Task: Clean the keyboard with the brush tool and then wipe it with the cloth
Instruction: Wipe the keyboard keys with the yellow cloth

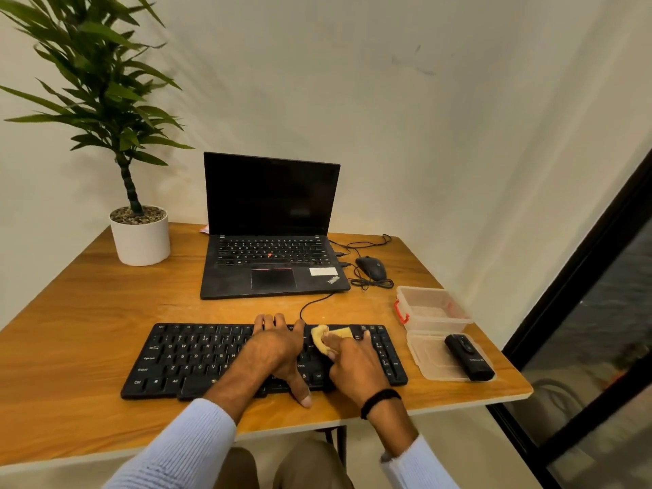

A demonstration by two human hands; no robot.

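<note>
A: Starting far to the left of the left hand [273, 344], what stands on the surface [88, 330]?

B: A potted plant [139, 234] in a white pot, well apart from both hands, at the far left corner. Beyond the left hand's fingertips sits an open laptop [271, 241] with a dark screen.

A: And the left hand itself?

B: It lies flat on the middle of the keyboard [197, 358], fingers spread and reaching over the far edge, the thumb hanging over the near edge. It grips nothing; it only presses down on the keys. A pale ribbed sleeve [183, 450] covers the forearm.

A: Where is the cloth?

B: The cloth [326, 338], small and yellow, sits just beside the left hand on its right, on the right-hand part of the keyboard. The right hand [352, 361] rests on it, fingers bent together and pinning it to the keys, with the far end of the cloth showing past the fingertips. A dark band [379, 400] circles that wrist.

A: Further right of the right hand?

B: A clear plastic box [432, 308] with red clasps stands open near it, and its lid [437, 361] lies on the surface just in front of the box. On the lid lies a black oblong object, the brush tool [469, 358], apart from both hands. Beyond the right hand, beside the laptop, a black mouse [372, 268] sits with its cable [370, 284] coiled.
</note>
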